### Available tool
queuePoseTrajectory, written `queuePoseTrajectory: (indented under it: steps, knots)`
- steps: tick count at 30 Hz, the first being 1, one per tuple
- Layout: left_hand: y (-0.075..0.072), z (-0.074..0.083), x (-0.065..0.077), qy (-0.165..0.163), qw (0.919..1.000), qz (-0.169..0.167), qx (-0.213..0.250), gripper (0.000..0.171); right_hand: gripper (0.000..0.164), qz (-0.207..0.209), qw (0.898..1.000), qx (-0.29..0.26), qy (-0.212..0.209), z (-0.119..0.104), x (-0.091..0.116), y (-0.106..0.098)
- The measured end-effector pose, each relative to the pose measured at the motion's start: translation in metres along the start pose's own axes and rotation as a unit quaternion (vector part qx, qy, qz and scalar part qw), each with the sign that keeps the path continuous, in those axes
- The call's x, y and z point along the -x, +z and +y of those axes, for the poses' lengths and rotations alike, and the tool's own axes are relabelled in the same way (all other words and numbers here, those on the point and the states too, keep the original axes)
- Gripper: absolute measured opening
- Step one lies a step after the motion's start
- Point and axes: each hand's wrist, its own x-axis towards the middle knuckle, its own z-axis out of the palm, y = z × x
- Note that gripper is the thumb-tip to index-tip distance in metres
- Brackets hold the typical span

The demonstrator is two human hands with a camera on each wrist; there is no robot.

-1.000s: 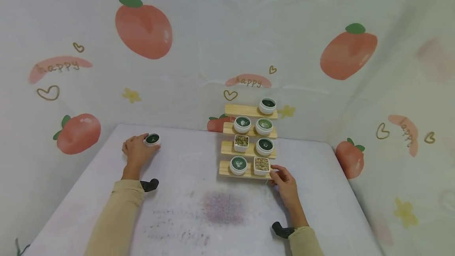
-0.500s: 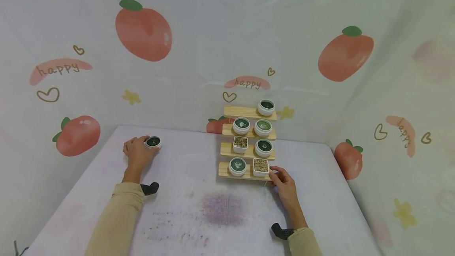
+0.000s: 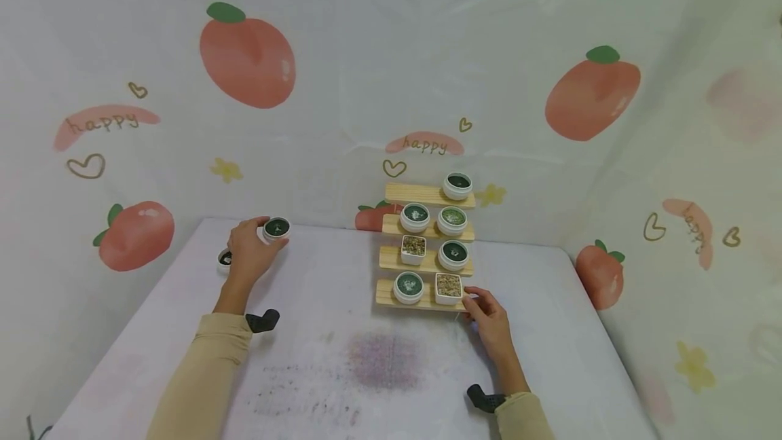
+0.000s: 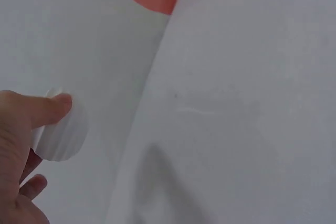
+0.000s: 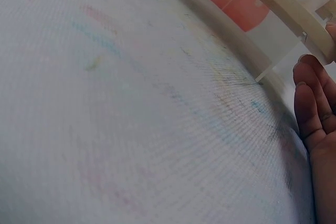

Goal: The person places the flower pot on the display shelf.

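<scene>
My left hand [image 3: 250, 250] grips a small round white pot [image 3: 277, 230] with dark green contents, above the left back part of the table. In the left wrist view, thumb and fingers hold the pot's ribbed white side [image 4: 65, 132]. A second white pot [image 3: 223, 261] stands on the table, partly hidden behind that hand. To the right, a stepped wooden display stand [image 3: 391, 292] bears several round and square white pots on its slats. With thumb and fingers, my right hand [image 3: 492, 321] pinches the right end of its lowest slat, beside a square pot [image 3: 449, 288] of beige bits.
The stand rises close to the back curtain [image 3: 330, 87], which is printed with fruit. A white cloth with smudges covers the table [image 3: 305, 358]. Black devices [image 3: 263, 321] are strapped to both wrists.
My left hand has lifted the round pot and carried it slightly right and away from me, which uncovers the second pot behind it. The right hand stays at the stand.
</scene>
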Motion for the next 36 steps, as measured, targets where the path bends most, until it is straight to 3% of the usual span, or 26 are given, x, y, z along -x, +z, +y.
queuePoseTrajectory:
  steps: [6, 15, 21, 29, 33, 36]
  knots:
    - [0.0, 0.02, -0.005, 0.014, 0.9988, -0.006, 0.048, 0.062, 0.034, 0.012, 1.0, 0.003, -0.011, 0.024, -0.01, -0.002]
    - [-0.004, 0.062, -0.016, 0.053, 0.9906, -0.004, 0.126, 0.064, 0.033, 0.015, 1.0, -0.001, -0.018, 0.027, -0.01, -0.003]
    - [-0.004, 0.094, -0.02, 0.052, 0.9847, -0.013, 0.166, 0.066, 0.033, 0.019, 1.0, 0.005, -0.022, 0.028, -0.01, -0.003]
    - [0.0, 0.132, -0.023, 0.076, 0.9719, -0.002, 0.223, 0.065, 0.034, 0.01, 1.0, -0.008, -0.005, 0.027, -0.012, -0.002]
    - [0.004, 0.15, -0.027, 0.08, 0.965, 0.0, 0.25, 0.063, 0.032, 0.004, 1.0, -0.009, 0.002, 0.018, -0.009, -0.002]
    - [0.009, 0.163, -0.03, 0.086, 0.9641, 0.015, 0.251, 0.062, 0.032, 0.002, 1.0, -0.003, -0.002, 0.008, -0.004, -0.002]
